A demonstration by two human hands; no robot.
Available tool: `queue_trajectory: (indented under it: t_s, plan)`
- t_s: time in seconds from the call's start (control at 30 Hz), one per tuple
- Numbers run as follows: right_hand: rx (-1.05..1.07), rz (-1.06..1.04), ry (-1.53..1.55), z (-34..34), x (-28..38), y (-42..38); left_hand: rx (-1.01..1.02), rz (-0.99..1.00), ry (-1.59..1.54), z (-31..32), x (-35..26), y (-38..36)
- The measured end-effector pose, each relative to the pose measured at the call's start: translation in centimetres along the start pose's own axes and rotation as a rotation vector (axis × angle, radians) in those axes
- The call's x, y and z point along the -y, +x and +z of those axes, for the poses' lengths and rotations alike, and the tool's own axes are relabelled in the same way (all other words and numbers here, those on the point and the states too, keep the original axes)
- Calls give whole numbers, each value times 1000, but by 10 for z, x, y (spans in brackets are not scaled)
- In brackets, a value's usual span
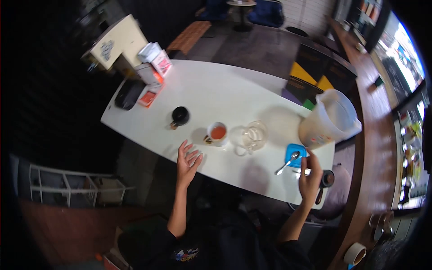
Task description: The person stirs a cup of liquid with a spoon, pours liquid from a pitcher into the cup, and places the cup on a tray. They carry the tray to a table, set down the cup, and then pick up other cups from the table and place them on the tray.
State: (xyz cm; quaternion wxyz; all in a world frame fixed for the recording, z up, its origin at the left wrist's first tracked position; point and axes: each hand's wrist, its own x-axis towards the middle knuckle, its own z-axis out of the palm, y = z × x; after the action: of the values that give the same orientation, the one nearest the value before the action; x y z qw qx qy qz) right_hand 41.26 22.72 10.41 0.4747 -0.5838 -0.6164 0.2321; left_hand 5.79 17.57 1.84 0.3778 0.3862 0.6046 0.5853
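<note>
My left hand (188, 163) hovers at the table's near edge with its fingers spread and nothing in them. Just beyond it stands a white mug (218, 131) of reddish-brown drink, its handle towards me. My right hand (310, 175) is beside a small blue dish (294, 149), thumb and fingers apart and fingertips at the dish's right edge. A metal spoon (288, 162) rests across that dish, and a second shiny piece shows partly behind the right hand. Between the hands sits a clear glass cup (254, 135) with a handle.
A black cup (181, 115) with a brown handle stands left on the white table (216, 85). A large translucent pitcher (324, 121) is at the right. A black tool (327, 179) with a brown handle lies by the right corner. Boxes (150, 72) occupy the far left.
</note>
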Motion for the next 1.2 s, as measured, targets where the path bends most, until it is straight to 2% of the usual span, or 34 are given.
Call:
queue_trajectory:
  t_s: [0.07,0.13,0.2,0.23,0.27,0.4,0.57,0.63,0.8,0.87,0.93,0.97,1.03,1.07,1.13,1.17,1.2]
  plan:
    - [248,-98,-48,37,16,1,-67,-10,-57,-20,2,-15]
    - [466,-91,186,83,24,-7,-138,-11,-122,-41,0,-31]
    - [673,-100,267,125,42,-22,-269,-136,-247,-65,-4,-48]
    - [764,-143,339,147,51,-35,-347,-128,-261,-78,-1,-56]
    - [882,-98,383,163,61,-49,-402,-122,-347,-93,4,-65]
    - [1236,-142,419,232,96,-120,-625,-73,-574,-158,20,-116]
    - [1592,-82,511,317,118,-237,-918,-22,-822,-244,66,-218]
    - [1733,80,545,340,127,-286,-1016,28,-878,-275,94,-274]
    - [2078,91,372,381,142,-396,-1328,45,-1012,-316,124,-398]
    - [2170,153,268,396,147,-436,-1472,85,-1068,-313,123,-434]
    - [2303,96,143,416,142,-478,-1626,7,-1077,-306,132,-464]
    - [2295,175,97,425,138,-500,-1676,32,-1082,-301,138,-477]
    - [2316,316,-8,440,130,-536,-1671,76,-1154,-286,157,-501]
    - [2352,306,-29,447,125,-550,-1710,89,-1155,-278,164,-511]
    - [2287,366,-70,459,123,-572,-1686,42,-1296,-267,173,-522]
    - [2231,445,-88,461,130,-579,-1712,67,-1305,-261,175,-528]
    - [2252,421,-106,466,127,-589,-1687,-5,-1220,-255,176,-532]
